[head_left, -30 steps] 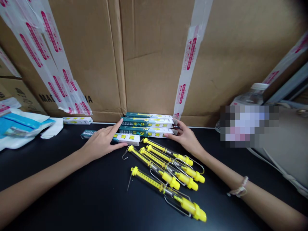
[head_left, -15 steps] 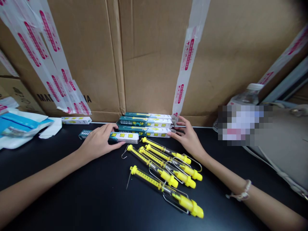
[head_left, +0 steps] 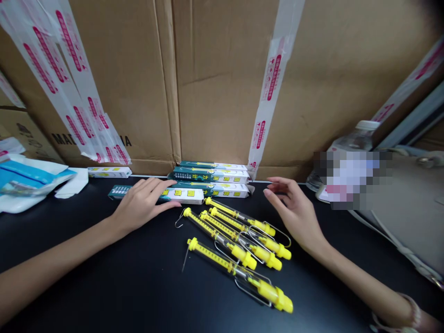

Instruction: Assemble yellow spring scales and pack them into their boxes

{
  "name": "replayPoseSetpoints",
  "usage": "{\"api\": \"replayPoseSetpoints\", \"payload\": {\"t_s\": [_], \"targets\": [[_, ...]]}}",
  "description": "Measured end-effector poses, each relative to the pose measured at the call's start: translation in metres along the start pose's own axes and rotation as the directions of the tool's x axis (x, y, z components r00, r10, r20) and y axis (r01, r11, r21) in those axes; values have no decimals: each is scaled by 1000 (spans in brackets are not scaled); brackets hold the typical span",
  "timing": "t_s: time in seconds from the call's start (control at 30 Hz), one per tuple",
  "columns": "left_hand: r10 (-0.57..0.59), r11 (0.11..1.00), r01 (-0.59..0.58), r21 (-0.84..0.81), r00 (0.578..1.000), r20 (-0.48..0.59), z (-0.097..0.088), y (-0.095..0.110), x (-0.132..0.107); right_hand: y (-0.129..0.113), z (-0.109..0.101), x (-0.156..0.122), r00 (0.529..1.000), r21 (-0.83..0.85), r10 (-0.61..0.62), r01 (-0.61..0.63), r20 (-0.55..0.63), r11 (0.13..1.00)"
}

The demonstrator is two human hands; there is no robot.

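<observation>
My left hand point(head_left: 142, 203) lies flat with fingers stretched over a slim teal-and-white box point(head_left: 183, 195) on the black table point(head_left: 138, 286). Behind it, three more such boxes point(head_left: 211, 178) lie side by side against the cardboard. My right hand point(head_left: 294, 210) hovers open, fingers apart, a little to the right of those boxes, touching nothing. Between my hands lie several yellow spring scales point(head_left: 236, 236) with metal hooks, fanned out diagonally.
Large taped cardboard cartons point(head_left: 222, 83) stand as a wall at the back. Another small box point(head_left: 109, 172) lies at the left by white and blue packets point(head_left: 31, 182). A bottle point(head_left: 354, 138) and a grey bag point(head_left: 409, 208) stand at the right.
My right hand has let go of the row of boxes and pulled back to the right. My left hand stays on the front box, fingers slid slightly.
</observation>
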State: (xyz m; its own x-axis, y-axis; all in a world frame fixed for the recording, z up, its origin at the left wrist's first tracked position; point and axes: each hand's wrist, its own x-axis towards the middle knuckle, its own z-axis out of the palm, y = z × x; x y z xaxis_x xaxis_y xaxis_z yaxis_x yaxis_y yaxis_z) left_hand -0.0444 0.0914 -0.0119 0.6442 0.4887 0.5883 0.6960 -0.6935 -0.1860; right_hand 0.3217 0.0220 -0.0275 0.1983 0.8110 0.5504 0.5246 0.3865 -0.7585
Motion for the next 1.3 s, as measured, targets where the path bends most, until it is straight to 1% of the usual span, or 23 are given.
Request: {"api": "replayPoseSetpoints", "payload": {"t_s": [0.1,0.17,0.2,0.23,0.33,0.43,0.53,0.63,0.7,0.83,0.9,0.97,1.03,1.13,1.23,1.3], "targets": [[57,998,-57,28,998,-21,-5,12,3,-28,4,-9,991,-27,-81,85,105,996],[118,991,-114,71,991,-59,-9,25,6,-46,9,-18,968,-20,-122,130,217,991],[167,983,-157,99,981,-101,-12,32,8,-55,12,-23,954,-7,-111,117,280,993],[201,976,-187,114,972,-123,-15,40,9,-62,15,-29,943,-3,-94,101,319,995],[251,967,-237,91,951,-184,-24,61,12,-77,21,-44,926,-4,27,-28,377,1000],[291,957,-281,78,936,-198,-28,72,9,-82,24,-54,892,76,169,-220,420,973],[326,945,-318,73,922,-207,-26,73,5,-80,25,-59,851,183,265,-380,452,907],[341,939,-342,29,920,-194,-24,72,4,-78,26,-60,831,278,294,-457,472,845],[373,927,-374,33,907,-195,-26,73,5,-79,26,-62,833,322,298,-473,466,820],[445,896,-432,104,869,-217,-32,74,6,-85,25,-67,864,374,280,-445,419,813],[450,893,-436,112,865,-221,-33,74,6,-88,25,-68,873,395,272,-436,406,809],[442,897,-431,100,869,-223,-33,74,6,-90,25,-67,871,414,278,-446,405,793],[432,902,-424,83,874,-225,-32,74,6,-91,24,-64,858,427,295,-474,420,770],[416,909,-411,72,881,-223,-31,74,7,-91,23,-59,824,426,343,-536,451,728],[406,914,-401,66,893,-193,-31,74,7,-91,22,-57,790,432,371,-588,489,684],[405,915,-398,75,898,-171,-30,73,5,-91,21,-56,782,436,363,-595,506,675]]}}
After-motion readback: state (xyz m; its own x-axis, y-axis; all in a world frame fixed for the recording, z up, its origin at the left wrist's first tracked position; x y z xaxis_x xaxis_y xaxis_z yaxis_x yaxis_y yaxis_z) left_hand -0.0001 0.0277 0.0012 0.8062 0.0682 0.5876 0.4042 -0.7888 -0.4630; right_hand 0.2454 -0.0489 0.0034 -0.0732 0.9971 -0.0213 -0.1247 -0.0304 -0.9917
